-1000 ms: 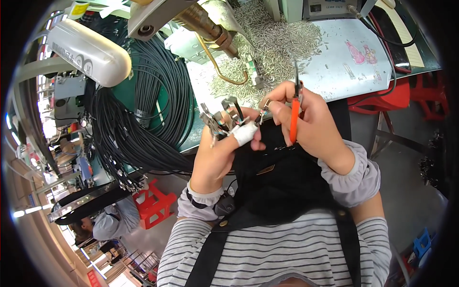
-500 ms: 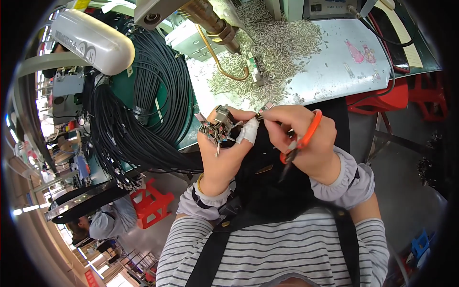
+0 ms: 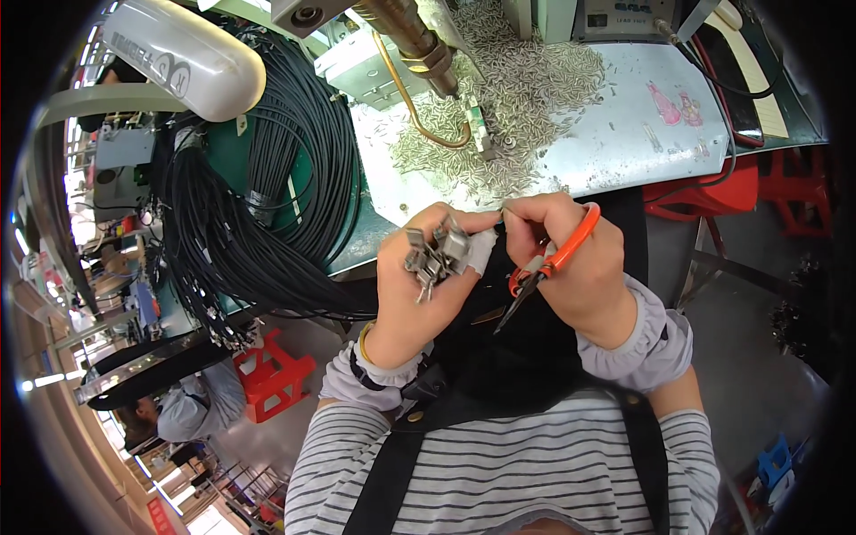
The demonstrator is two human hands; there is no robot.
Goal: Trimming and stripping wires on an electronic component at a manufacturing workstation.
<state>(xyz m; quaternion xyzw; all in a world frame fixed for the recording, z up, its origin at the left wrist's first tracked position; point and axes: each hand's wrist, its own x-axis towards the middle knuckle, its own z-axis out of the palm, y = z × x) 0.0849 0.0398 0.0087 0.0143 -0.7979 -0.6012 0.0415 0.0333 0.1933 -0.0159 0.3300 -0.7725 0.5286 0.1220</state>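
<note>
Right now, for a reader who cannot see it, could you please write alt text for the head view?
The left hand holds a cluster of metal parts close to the right hand, which grips an orange-handled tool. Beyond them, many small metal pins lie scattered on a pale surface, with black cables to the left.

The left hand (image 3: 412,308) holds metal connectors (image 3: 437,256); the right hand (image 3: 581,283), close beside it, holds an orange-handled tool (image 3: 568,251). Beyond the hands, metal pieces (image 3: 515,85) cover part of the surface (image 3: 637,143); black cables (image 3: 203,218) lie left of the hands.
</note>
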